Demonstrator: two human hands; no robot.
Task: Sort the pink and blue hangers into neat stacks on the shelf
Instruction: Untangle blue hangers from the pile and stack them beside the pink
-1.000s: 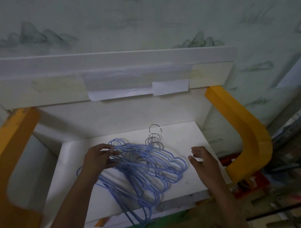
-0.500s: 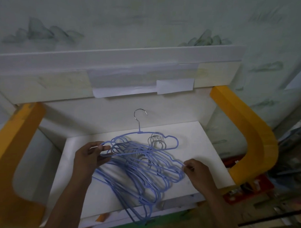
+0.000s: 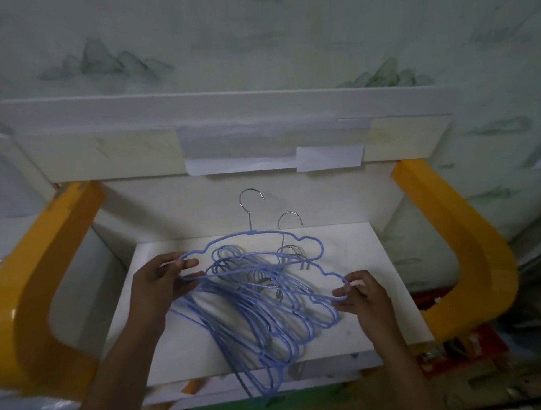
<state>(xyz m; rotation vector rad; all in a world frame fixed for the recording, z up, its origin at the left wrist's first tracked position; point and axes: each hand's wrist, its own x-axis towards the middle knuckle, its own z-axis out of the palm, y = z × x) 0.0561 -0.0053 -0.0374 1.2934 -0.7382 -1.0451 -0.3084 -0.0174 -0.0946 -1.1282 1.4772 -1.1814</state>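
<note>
Head view: both hands, left (image 3: 162, 277) and right (image 3: 362, 295), pinch blue hanger (image 3: 262, 235) ends; pile (image 3: 259, 321) overhangs shelf (image 3: 366, 315) front edge.

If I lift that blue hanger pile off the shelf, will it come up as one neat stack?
Probably not: the blue hanger pile lies splayed and crossed, so hooks may snag. Thin wire suggests it is light. The part overhanging the shelf front edge might slide off.

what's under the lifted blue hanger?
Under the lifted blue hanger, held by both hands, lies a tangled pile of blue hangers on the white shelf. Pink hangers: none visible; the pile's underside is covered.
</note>
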